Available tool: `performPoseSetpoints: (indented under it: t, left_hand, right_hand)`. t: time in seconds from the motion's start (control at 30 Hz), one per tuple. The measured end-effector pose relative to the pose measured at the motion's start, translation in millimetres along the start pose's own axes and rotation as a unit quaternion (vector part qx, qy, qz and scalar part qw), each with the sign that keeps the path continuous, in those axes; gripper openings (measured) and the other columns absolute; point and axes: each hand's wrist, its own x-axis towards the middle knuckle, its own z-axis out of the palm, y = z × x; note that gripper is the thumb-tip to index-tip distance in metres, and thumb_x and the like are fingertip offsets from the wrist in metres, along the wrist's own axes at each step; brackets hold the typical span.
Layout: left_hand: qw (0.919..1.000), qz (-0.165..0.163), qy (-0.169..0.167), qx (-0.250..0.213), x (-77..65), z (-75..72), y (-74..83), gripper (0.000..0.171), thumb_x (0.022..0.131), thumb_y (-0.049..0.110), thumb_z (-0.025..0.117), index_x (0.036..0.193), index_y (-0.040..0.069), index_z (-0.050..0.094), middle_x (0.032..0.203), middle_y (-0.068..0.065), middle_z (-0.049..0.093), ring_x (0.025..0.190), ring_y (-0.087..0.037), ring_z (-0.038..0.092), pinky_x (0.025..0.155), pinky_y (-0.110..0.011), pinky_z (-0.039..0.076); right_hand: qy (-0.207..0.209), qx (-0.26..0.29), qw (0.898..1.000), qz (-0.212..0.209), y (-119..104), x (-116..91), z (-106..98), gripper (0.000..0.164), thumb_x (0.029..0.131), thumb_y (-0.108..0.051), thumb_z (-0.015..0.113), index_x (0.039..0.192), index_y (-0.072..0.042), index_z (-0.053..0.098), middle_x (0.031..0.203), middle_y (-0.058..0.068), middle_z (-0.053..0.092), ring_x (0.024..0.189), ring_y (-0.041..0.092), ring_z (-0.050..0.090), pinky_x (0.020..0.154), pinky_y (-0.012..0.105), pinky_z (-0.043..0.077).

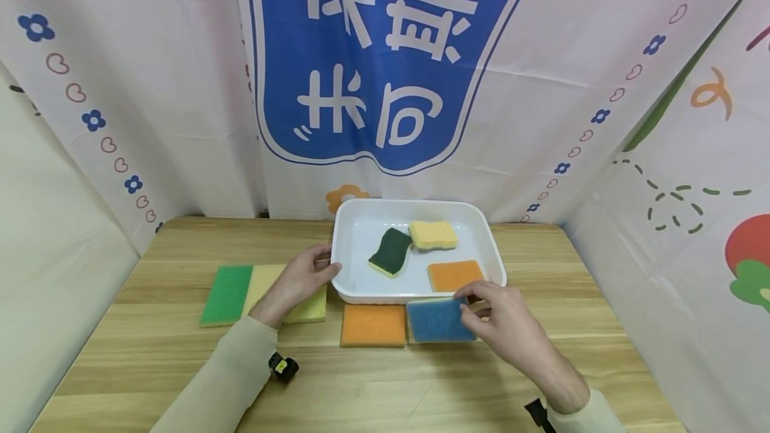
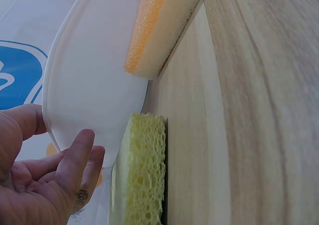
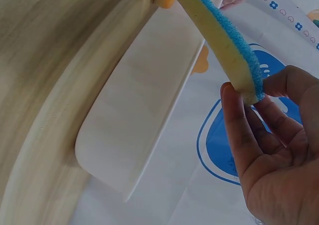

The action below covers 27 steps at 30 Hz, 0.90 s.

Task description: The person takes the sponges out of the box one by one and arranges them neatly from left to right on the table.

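1. Cloth (image 1: 180, 52) with printed lettering hangs behind the work, probably as a plain screen.
2. The desk (image 1: 385, 393) carries everything, its front part in easy reach of both arms.
3. A white tray (image 1: 367, 226) sits near the desk's back edge, broadside to the person, likely so both hands can reach it.
4. The right hand (image 1: 504, 316) pinches the blue sponge (image 1: 439, 321) by one end, thumb against fingers, presumably leaving the rest free. That sponge is tilted, apparently raised, just before the tray's front wall.
5. The left hand (image 1: 299, 281) pinches the tray's left rim, thumb inside and fingers outside, seemingly to steady it.
6. An orange sponge (image 1: 373, 326) lies flat before the tray. Green (image 1: 226, 296), pale yellow (image 1: 260, 282) and lime-yellow (image 1: 309, 307) sponges form a row at left, partly hidden by the arm; their order suggests deliberate laying-out.
7. Inside the tray, dark green (image 1: 391, 251), cream (image 1: 434, 234) and second orange (image 1: 455, 276) sponges lie at differing angles, as if placed loosely.
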Motion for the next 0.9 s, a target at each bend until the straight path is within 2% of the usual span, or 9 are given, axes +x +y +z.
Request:
performPoseSetpoints:
  t: [0.23,0.5,0.63,0.67,0.77,0.87,0.9]
  left_hand:
    - [1.0,-0.001,0.0,-0.001,1.0,-0.8,-0.9,0.064,0.121,0.021,0.066,0.175,-0.006,0.044,0.177,-0.033,0.053,0.162,-0.051,0.06,0.13,-0.057,0.059]
    - [1.0,0.0,-0.002,-0.003,-1.5,-3.1,1.7,0.066,0.121,0.023,0.067,0.175,-0.005,0.044,0.177,-0.033,0.054,0.162,-0.051,0.059,0.129,-0.057,0.06]
    - [0.9999,0.008,-0.004,-0.01,1.1,-3.7,-2.2,0.067,0.12,0.026,0.069,0.174,-0.005,0.046,0.175,-0.034,0.055,0.161,-0.051,0.061,0.128,-0.056,0.062]
    - [0.9997,0.02,-0.001,-0.011,5.6,-3.9,-9.4,0.068,0.119,0.028,0.071,0.173,-0.006,0.047,0.173,-0.034,0.057,0.158,-0.05,0.065,0.124,-0.052,0.065]
    - [0.9996,0.028,0.0,-0.009,8.3,-3.4,-12.4,0.068,0.119,0.027,0.071,0.172,-0.008,0.048,0.171,-0.036,0.058,0.155,-0.051,0.067,0.12,-0.05,0.068]
    - [0.9997,0.021,0.003,-0.014,8.0,-2.9,-11.7,0.067,0.119,0.024,0.071,0.173,-0.007,0.047,0.172,-0.035,0.057,0.156,-0.05,0.066,0.122,-0.051,0.067]
    - [0.9998,0.01,0.002,-0.015,3.8,-2.2,-4.6,0.066,0.119,0.022,0.069,0.174,-0.007,0.046,0.174,-0.035,0.055,0.159,-0.052,0.062,0.126,-0.054,0.063]
  right_hand:
    - [-0.014,0.016,0.999,0.032,8,-1,6,0.017,0.107,0.0,0.077,0.118,-0.009,0.086,0.119,0.008,0.086,0.111,0.021,0.084,0.083,0.024,0.074]
    - [-0.021,-0.011,0.998,0.063,14,0,12,0.016,0.108,-0.002,0.078,0.119,-0.009,0.087,0.115,0.007,0.087,0.109,0.019,0.083,0.083,0.025,0.074]
    - [-0.019,-0.029,0.997,0.07,19,1,14,0.017,0.107,0.0,0.077,0.119,-0.008,0.087,0.114,0.008,0.088,0.108,0.021,0.084,0.083,0.027,0.075]
    - [-0.02,-0.033,0.997,0.071,20,0,14,0.017,0.108,0.0,0.077,0.119,-0.008,0.087,0.115,0.008,0.088,0.109,0.021,0.084,0.083,0.028,0.075]
    - [-0.021,-0.046,0.996,0.075,25,1,17,0.017,0.108,0.0,0.077,0.119,-0.008,0.087,0.116,0.009,0.088,0.11,0.022,0.084,0.084,0.028,0.075]
    - [-0.02,-0.062,0.996,0.063,29,1,19,0.018,0.107,0.002,0.077,0.12,-0.006,0.087,0.117,0.01,0.088,0.111,0.023,0.084,0.085,0.03,0.076]
    - [-0.018,-0.07,0.996,0.058,30,0,21,0.018,0.107,0.003,0.078,0.12,-0.005,0.087,0.117,0.011,0.088,0.111,0.023,0.084,0.086,0.031,0.076]
